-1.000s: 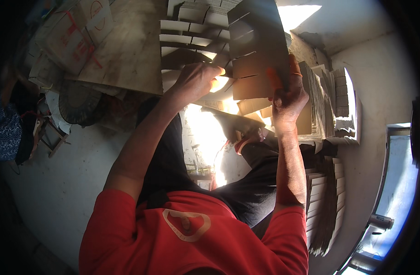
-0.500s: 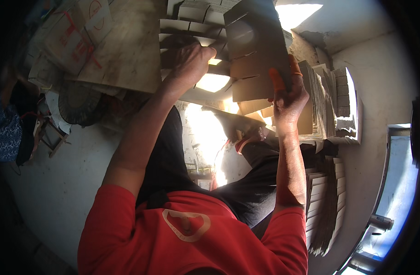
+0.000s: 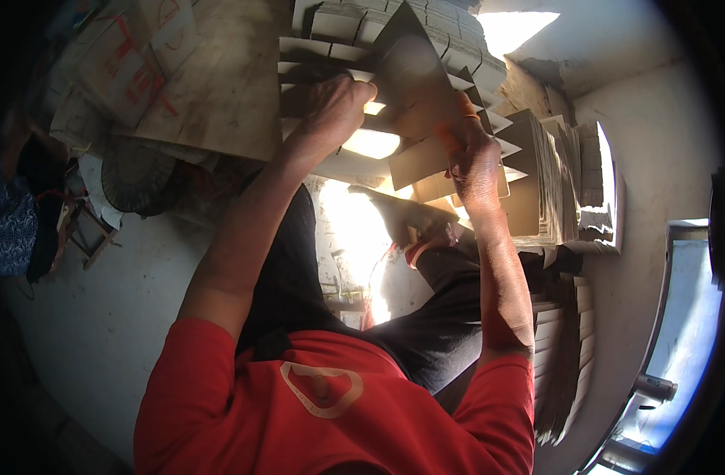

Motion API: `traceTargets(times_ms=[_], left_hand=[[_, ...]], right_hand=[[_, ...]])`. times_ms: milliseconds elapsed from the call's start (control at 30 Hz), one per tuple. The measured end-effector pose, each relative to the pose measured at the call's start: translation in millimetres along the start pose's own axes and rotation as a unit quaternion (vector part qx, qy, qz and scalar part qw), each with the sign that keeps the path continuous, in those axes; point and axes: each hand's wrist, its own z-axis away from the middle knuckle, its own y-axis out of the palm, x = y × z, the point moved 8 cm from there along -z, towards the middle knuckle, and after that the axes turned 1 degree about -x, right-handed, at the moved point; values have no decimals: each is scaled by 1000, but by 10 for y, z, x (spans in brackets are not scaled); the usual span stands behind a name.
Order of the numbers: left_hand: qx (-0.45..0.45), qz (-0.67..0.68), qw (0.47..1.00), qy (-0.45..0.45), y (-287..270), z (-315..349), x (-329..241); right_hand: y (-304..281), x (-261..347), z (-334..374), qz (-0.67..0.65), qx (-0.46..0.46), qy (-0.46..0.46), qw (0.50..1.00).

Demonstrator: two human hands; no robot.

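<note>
My right hand (image 3: 475,154), with orange covers on some fingers, grips a brown slotted cardboard sheet (image 3: 414,75) that stands tilted among a grid of crossing cardboard strips (image 3: 305,51). Pointed ends of several strips stick out just right of that hand. My left hand (image 3: 334,111) is closed at the left part of the grid, its fingertips curled over the strips and partly hidden. Bright light shines through the gaps between the strips below both hands.
A wooden board (image 3: 220,79) lies at the left beside a white carton with red marks (image 3: 129,75). Stacked cardboard sheets (image 3: 552,178) stand at the right, with another cardboard stack (image 3: 564,356) lower down. Folded cardboard partitions (image 3: 441,28) are piled behind the grid.
My right hand has moved left and slightly down, and the slotted sheet has turned and shifted left with it, uncovering strip ends on the right. My left hand has barely moved.
</note>
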Motion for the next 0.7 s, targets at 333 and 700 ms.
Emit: traceTargets(times_ms=[333, 700], left_hand=[[-6, 16, 1000, -3, -1, 7, 35], [-125, 125, 981, 74, -265, 250, -112]], right_hand=[[148, 188, -98, -33, 102, -62, 992], [402, -72, 163, 194, 160, -14, 968]])
